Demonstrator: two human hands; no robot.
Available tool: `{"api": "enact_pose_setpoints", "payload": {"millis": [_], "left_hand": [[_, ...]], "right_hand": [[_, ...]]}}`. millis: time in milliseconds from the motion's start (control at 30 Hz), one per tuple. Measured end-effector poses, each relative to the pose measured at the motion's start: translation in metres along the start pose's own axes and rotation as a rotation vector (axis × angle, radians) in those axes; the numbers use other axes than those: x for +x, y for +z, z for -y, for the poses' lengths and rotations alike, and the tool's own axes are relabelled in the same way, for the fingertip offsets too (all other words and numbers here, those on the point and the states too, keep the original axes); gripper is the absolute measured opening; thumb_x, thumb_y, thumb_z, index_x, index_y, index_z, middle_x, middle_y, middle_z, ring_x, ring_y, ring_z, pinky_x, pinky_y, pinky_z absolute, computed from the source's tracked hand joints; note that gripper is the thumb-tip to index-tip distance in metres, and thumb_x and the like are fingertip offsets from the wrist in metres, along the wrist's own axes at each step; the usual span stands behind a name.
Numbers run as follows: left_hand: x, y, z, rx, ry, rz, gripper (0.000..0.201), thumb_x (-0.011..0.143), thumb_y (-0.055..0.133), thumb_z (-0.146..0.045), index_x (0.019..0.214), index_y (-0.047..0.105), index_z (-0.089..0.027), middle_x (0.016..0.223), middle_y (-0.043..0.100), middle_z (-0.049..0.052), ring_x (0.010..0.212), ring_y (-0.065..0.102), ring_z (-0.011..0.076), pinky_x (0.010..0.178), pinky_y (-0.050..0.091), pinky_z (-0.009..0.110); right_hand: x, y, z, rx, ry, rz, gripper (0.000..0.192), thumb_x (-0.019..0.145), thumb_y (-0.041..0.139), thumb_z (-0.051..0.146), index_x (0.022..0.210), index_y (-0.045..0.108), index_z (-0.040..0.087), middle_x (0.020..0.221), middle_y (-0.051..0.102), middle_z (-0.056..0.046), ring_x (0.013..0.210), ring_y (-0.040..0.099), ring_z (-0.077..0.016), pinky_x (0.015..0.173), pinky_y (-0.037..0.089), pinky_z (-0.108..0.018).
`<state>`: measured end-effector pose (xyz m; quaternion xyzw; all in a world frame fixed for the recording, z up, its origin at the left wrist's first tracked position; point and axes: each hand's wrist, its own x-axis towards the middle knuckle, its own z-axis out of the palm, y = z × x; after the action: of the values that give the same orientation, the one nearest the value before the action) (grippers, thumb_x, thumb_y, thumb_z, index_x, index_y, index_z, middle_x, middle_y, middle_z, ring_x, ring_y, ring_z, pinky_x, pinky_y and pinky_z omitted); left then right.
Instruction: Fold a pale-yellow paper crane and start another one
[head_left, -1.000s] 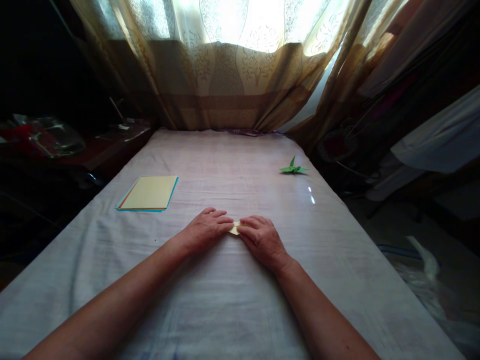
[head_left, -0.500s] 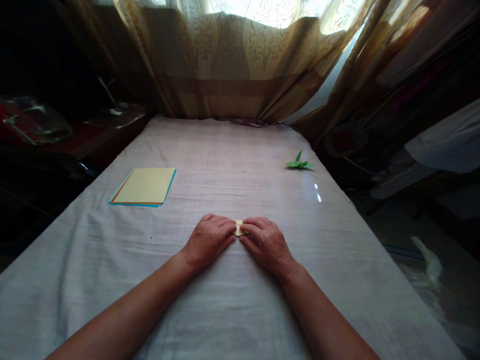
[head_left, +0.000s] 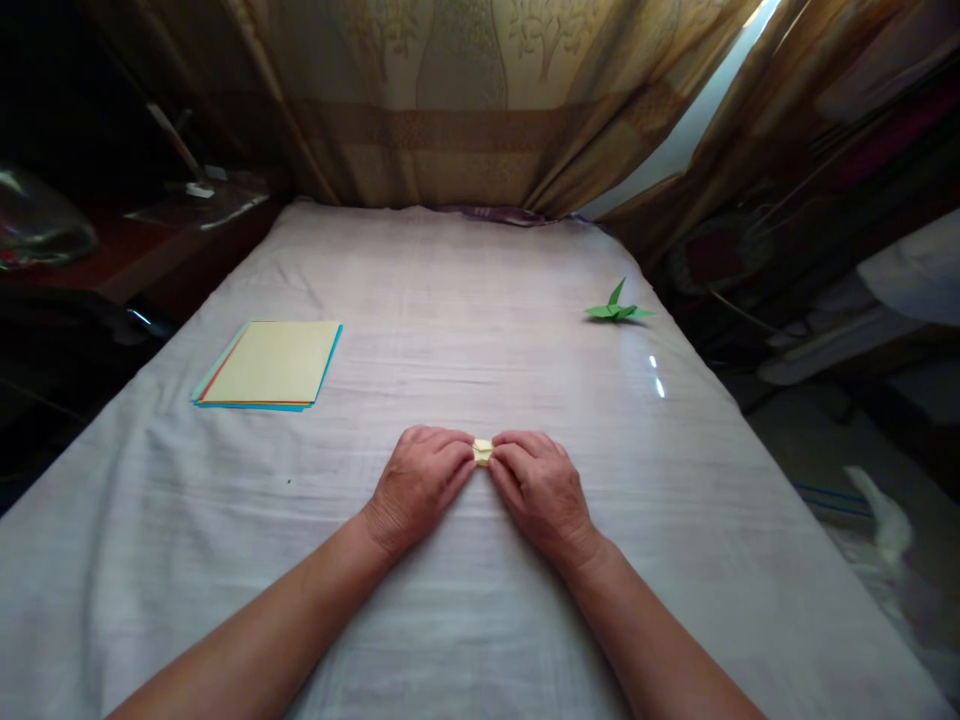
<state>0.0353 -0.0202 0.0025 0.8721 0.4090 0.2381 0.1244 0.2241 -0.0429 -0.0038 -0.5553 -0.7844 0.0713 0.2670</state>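
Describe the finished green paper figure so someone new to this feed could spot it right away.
Start at the pale cloth-covered surface and follow its right edge toward the curtain. There sits the green folded figure, alone and apart from both hands. It is the only green thing and stands up in points, unlike the flat paper stack at left.

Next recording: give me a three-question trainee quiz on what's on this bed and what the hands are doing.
1. True or false: both the left hand and the right hand touch the small yellow folded paper.
2. Which side of the bed sheet holds the paper stack? A) left B) right
3. What colour is the folded paper figure lying far right?

Key: 1 true; 2 A; 3 green.
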Motion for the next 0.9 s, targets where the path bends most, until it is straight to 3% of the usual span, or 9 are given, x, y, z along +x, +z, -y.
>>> {"api": "enact_pose_setpoints", "payload": {"millis": [233, 500, 900], "left_hand": [[0.0021, 0.0046, -0.0018, -0.105, -0.106, -0.041, 0.01, 0.091, 0.055, -0.021, 0.085, 0.063, -0.021, 0.105, 0.069, 0.005, 0.1, 0.061, 0.0195, 0.093, 0.044, 0.038], [0.0049, 0.0054, -0.0043, -0.103, -0.166, -0.028, 0.01, 0.091, 0.057, -0.022, 0.082, 0.061, -0.02, 0.105, 0.067, 0.006, 0.101, 0.059, 0.0209, 0.093, 0.045, 0.039], [0.0068, 0.0072, -0.0043, -0.09, -0.233, -0.035, 0.01, 0.087, 0.06, -0.019, 0.078, 0.06, -0.019, 0.11, 0.065, 0.006, 0.106, 0.058, 0.0227, 0.095, 0.045, 0.041]], "right_hand": [[0.0012, 0.0058, 0.0025, 0.05, 0.123, -0.033, 0.017, 0.091, 0.054, 0.024, 0.076, 0.063, 0.023, 0.095, 0.069, -0.005, 0.091, 0.058, -0.0199, 0.082, 0.04, -0.033], [0.0019, 0.0052, 0.0052, 0.008, 0.134, 0.014, 0.014, 0.093, 0.051, 0.023, 0.082, 0.061, 0.022, 0.099, 0.067, -0.007, 0.093, 0.056, -0.0219, 0.082, 0.04, -0.035], [0.0022, 0.003, 0.0031, 0.138, 0.161, -0.008, 0.012, 0.088, 0.055, 0.02, 0.077, 0.059, 0.022, 0.097, 0.066, -0.007, 0.092, 0.057, -0.0221, 0.085, 0.042, -0.036]]}}
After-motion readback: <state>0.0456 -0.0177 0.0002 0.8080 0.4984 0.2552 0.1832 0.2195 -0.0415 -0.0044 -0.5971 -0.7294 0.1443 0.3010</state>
